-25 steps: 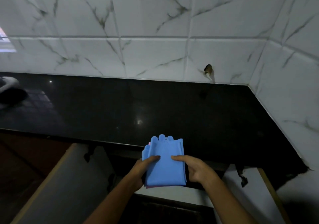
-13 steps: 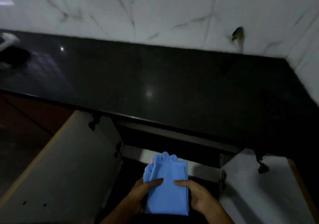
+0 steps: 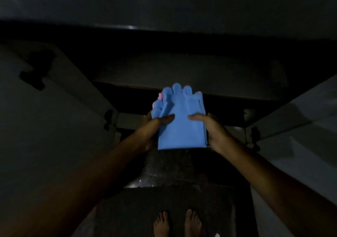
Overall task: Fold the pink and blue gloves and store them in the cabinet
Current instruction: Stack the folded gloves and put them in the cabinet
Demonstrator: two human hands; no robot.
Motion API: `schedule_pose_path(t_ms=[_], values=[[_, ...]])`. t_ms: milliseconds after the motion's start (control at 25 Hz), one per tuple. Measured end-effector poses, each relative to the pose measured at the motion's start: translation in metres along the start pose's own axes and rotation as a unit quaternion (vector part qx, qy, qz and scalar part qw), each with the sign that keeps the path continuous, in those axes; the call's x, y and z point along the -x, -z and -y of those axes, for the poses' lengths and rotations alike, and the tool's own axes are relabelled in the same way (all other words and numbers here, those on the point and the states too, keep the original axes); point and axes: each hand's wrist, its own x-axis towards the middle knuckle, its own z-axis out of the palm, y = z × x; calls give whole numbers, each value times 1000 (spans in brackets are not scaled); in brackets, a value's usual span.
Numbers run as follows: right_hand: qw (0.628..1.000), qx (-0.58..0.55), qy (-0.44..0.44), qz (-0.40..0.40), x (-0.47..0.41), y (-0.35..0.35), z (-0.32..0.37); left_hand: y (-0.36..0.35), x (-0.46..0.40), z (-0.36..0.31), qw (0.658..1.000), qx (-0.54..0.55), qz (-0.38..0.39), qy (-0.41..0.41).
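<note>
Lighting: very dim throughout; most of the frame is sunk in near-black shadow. The folded bright blue rubber glove stack is the only vividly lit item. A faint highlight is seen on the dark counter edge. The pale open cabinet doors are rendered grey and murky. Detail is soft and grainy; wide-angle stretching is noted at the borders.

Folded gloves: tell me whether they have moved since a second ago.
Yes. The folded gloves have come down from over the countertop edge to the open cabinet below it, between both hands.
</note>
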Motion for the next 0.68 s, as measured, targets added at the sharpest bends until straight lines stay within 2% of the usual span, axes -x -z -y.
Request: schedule_pose_path(t_ms=[160,280,400,480,600,680], values=[[998,19,54,-6,-52,6,18,-11,-65,-17,996,-57,35,-51],[996,29,84,-28,-86,9,49,-32,-103,-45,992,-59,49,-100],[990,77,104,-53,-110,2,83,-52,-132,-62,975,-66,38,-208],[981,125,132,-67,-123,0,95,-56,-152,-70,958,-92,72,-263],[980,117,147,-68,-143,2,101,-54,-178,-89,947,-181,78,-252],[981,105,150,-64,-153,5,102,-53,-192,-96,940,-195,98,-263]])
